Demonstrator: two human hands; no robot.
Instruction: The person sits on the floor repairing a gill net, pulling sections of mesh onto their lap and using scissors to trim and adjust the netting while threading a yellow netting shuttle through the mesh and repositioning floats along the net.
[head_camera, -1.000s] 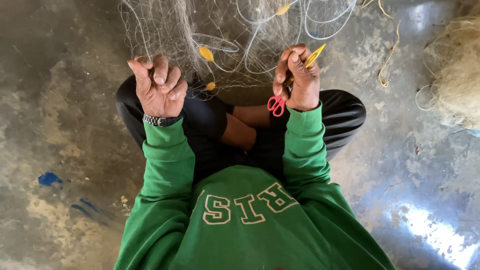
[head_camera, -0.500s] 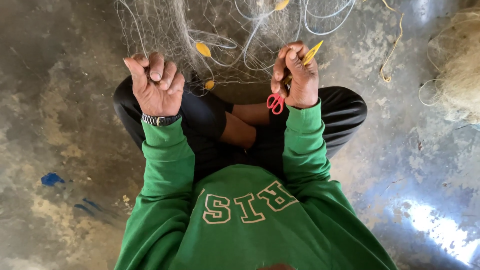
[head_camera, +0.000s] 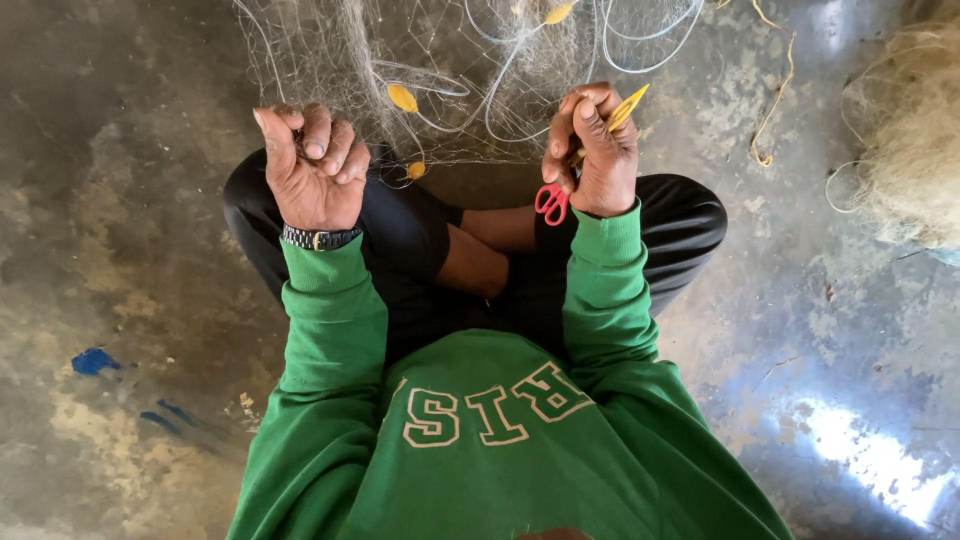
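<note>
Pale fishing net (head_camera: 440, 60) hangs bunched inside the left hand (head_camera: 315, 175), its fingers curled tight. The right hand (head_camera: 592, 155), fingers closed, grips a yellow netting needle (head_camera: 628, 105) and red scissors (head_camera: 551, 203).

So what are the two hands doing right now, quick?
Left hand: closed, gripping the fishing net.
Right hand: closed on a yellow netting needle and red scissors.

No pkgs, labels, signs or screens in view.

fishing net (head_camera: 470, 70) cut off at top edge, scissors (head_camera: 552, 203) mostly hidden inside right hand (head_camera: 592, 150)
</note>
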